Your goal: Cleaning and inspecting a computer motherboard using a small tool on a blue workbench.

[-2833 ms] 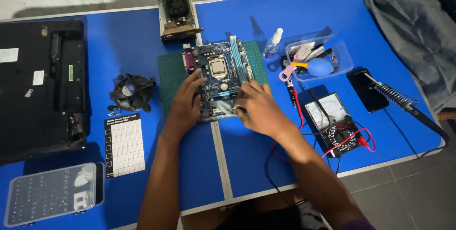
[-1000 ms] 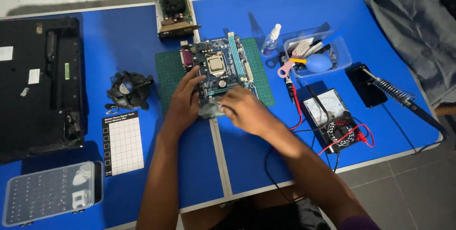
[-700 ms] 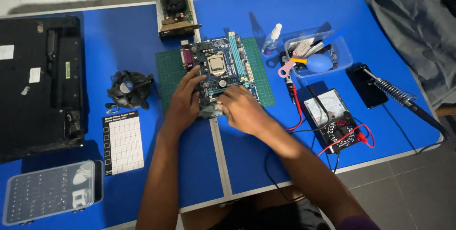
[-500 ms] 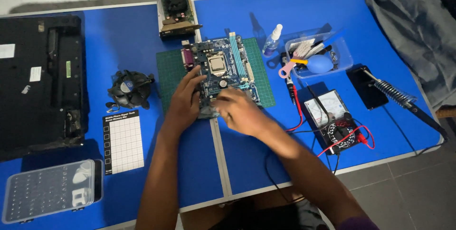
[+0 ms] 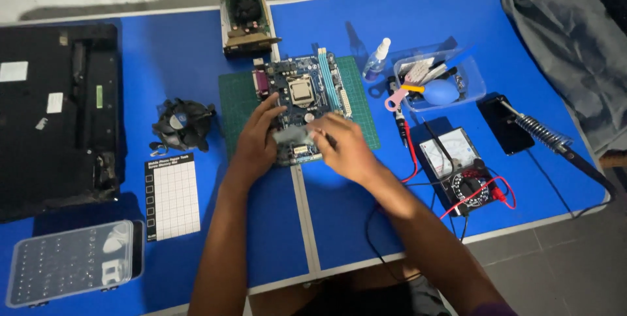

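Along the table's (image 5: 405, 22) left edge lies a black laptop (image 5: 55, 110), with a clear parts box (image 5: 72, 260) at the near left corner. Right of them sit a grid card (image 5: 172, 195) and a cooler fan (image 5: 181, 123). A card with a fan (image 5: 247, 21) rests at the far edge. The motherboard (image 5: 304, 97) lies on a green mat (image 5: 362, 104) at the table's middle. The left hand (image 5: 256, 143) lies on the board's near left part, fingers spread. The right hand (image 5: 346, 149) pinches a small grey part (image 5: 292, 136) at the board's near edge. The board looks stiff, light and fragile; best held by its edges. Further right are a spray bottle (image 5: 377, 59), a clear tray (image 5: 475, 84) of tools, a multimeter (image 5: 457, 166), a phone (image 5: 503, 125) and a soldering iron (image 5: 555, 143) near the right edge
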